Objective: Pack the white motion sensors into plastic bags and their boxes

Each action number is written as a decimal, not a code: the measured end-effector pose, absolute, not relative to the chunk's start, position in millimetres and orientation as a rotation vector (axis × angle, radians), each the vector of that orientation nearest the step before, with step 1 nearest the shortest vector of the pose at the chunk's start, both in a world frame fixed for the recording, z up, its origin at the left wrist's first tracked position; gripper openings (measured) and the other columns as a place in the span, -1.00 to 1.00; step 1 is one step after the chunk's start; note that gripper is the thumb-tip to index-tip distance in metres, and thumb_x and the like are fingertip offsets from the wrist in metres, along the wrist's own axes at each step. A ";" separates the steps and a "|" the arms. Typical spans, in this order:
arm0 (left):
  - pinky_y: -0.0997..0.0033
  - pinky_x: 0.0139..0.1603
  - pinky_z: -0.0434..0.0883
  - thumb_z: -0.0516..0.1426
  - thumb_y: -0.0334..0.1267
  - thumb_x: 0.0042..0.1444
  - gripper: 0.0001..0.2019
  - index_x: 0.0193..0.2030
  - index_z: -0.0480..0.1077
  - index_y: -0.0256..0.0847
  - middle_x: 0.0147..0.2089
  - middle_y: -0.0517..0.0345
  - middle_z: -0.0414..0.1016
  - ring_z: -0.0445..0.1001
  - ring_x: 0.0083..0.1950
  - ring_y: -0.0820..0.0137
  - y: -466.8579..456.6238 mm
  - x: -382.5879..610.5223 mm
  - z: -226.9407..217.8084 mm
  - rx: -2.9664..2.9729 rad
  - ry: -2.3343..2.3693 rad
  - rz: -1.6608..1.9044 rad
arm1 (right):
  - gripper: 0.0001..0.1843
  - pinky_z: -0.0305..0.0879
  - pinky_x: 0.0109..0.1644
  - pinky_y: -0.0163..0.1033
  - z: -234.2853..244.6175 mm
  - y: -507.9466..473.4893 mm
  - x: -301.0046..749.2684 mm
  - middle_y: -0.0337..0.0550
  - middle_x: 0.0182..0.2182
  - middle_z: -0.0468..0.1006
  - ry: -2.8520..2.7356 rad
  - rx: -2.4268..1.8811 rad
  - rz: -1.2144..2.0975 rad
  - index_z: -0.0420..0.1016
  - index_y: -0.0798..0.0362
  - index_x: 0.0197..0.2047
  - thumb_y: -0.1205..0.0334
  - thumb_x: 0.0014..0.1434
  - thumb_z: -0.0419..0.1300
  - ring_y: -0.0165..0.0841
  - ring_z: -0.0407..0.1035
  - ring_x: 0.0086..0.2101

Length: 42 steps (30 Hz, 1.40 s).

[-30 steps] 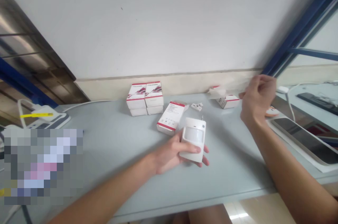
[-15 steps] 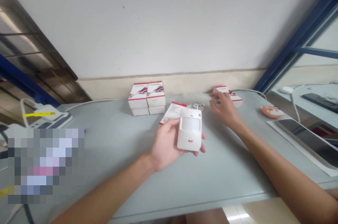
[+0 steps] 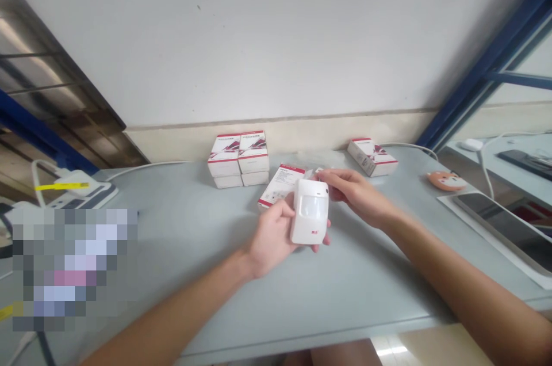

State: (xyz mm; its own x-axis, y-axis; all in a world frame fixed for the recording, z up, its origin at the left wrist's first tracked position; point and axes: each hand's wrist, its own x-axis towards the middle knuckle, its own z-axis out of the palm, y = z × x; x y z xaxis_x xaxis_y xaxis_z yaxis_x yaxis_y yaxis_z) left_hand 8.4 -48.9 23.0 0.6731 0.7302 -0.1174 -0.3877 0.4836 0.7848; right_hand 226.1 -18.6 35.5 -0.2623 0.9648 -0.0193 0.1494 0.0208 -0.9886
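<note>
My left hand (image 3: pixel 271 238) holds a white motion sensor (image 3: pixel 309 212) upright over the grey table (image 3: pixel 215 274), its lens window facing me. My right hand (image 3: pixel 356 194) is just right of the sensor's top, fingers curled in a pinch near a small white part (image 3: pixel 319 172) that I cannot make out clearly. An open red-and-white box (image 3: pixel 282 184) lies flat on the table behind the sensor.
A stack of red-and-white boxes (image 3: pixel 239 157) stands at the back by the wall. Another box (image 3: pixel 371 156) lies back right, near an orange round object (image 3: pixel 447 180). A tablet (image 3: pixel 504 231) rests at the right edge. A white device with cable (image 3: pixel 73 189) sits far left.
My right hand has come from the far right box back to the sensor's top. My left hand has lifted the sensor off the table and turned it upright.
</note>
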 end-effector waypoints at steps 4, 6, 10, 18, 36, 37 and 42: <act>0.15 -0.18 0.36 -0.03 -0.21 0.23 -0.48 0.30 0.28 -0.30 -0.06 -0.25 0.63 0.64 -0.16 -0.01 -46.4 7.0 22.2 0.832 0.521 0.709 | -0.57 -0.08 -0.30 -0.17 36.0 -16.4 226.2 -0.31 -0.48 0.13 -1.495 -1.276 1.230 0.50 0.00 -0.39 -0.16 0.34 0.23 -0.36 0.00 -0.40; 0.15 -0.18 0.36 -0.04 -0.14 0.28 -0.49 0.29 0.31 -0.32 -0.06 -0.26 0.63 0.64 -0.16 -0.02 -45.0 6.8 21.2 0.839 0.515 0.699 | -0.57 -0.09 -0.32 -0.17 36.9 -16.6 224.7 -0.32 -0.49 0.13 -1.490 -1.300 1.212 0.50 0.00 -0.39 -0.16 0.34 0.23 -0.36 0.00 -0.41; 0.17 -0.20 0.34 -0.06 -0.09 0.32 -0.47 0.29 0.33 -0.37 -0.07 -0.27 0.62 0.63 -0.18 0.00 -43.2 7.8 19.2 0.829 0.497 0.700 | -0.59 -0.05 -0.31 -0.18 38.2 -19.2 221.6 -0.30 -0.48 0.16 -1.475 -1.280 1.191 0.56 -0.01 -0.37 -0.15 0.32 0.23 -0.36 0.01 -0.40; 0.24 -0.24 0.26 -0.03 -0.05 0.25 -0.53 0.14 0.40 -0.32 -0.17 -0.19 0.59 0.58 -0.29 0.10 -44.0 9.6 30.1 0.693 0.436 0.620 | -0.61 0.03 -0.32 -0.19 40.4 -17.0 224.1 -0.32 -0.50 0.10 -1.311 -1.228 1.157 0.65 -0.03 -0.33 -0.17 0.27 0.30 -0.36 -0.02 -0.41; 0.31 -0.41 0.20 -0.02 -0.02 0.13 -0.54 0.02 0.37 -0.33 -0.25 -0.18 0.59 0.63 -0.31 0.07 -38.1 9.9 9.9 0.816 0.499 0.367 | -0.51 -0.01 -0.54 -0.29 44.8 16.4 279.4 -0.40 -0.50 0.01 -0.942 -0.944 1.044 0.61 -0.03 -0.21 -0.24 0.04 0.53 -0.45 -0.09 -0.52; 0.32 -0.42 0.20 -0.03 -0.03 0.15 -0.54 0.04 0.34 -0.31 -0.26 -0.15 0.59 0.62 -0.33 0.09 -38.1 10.1 9.6 0.838 0.514 0.374 | -0.50 -0.01 -0.55 -0.30 44.6 17.8 282.1 -0.41 -0.51 0.01 -0.912 -0.931 1.058 0.59 -0.03 -0.22 -0.22 0.01 0.56 -0.46 -0.09 -0.52; 0.32 -0.44 0.20 -0.07 0.04 0.19 -0.54 0.04 0.30 -0.27 -0.30 -0.09 0.59 0.58 -0.41 0.15 -36.3 10.7 9.0 0.934 0.507 0.348 | -0.50 0.00 -0.59 -0.35 47.1 24.8 297.9 -0.45 -0.54 -0.02 -0.784 -0.848 1.071 0.48 -0.04 -0.31 -0.14 -0.02 0.61 -0.48 -0.12 -0.56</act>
